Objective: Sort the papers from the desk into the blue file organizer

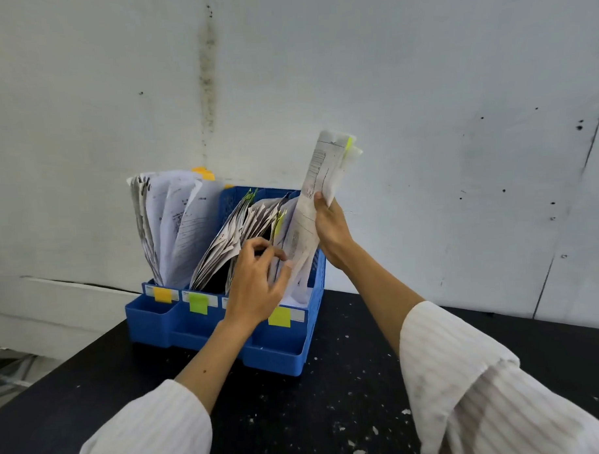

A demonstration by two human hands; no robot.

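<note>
Striped white sleeves (473, 383) frame a black desk (331, 412) flecked with paper scraps. On it stands the blue file organizer (282, 349), its slots stuffed with papers. Left hand (256, 282) fingers curl among the right-hand sheets; right hand (332, 225) grips a tall paper bundle (323, 178) upright over the rightmost slot.
</note>
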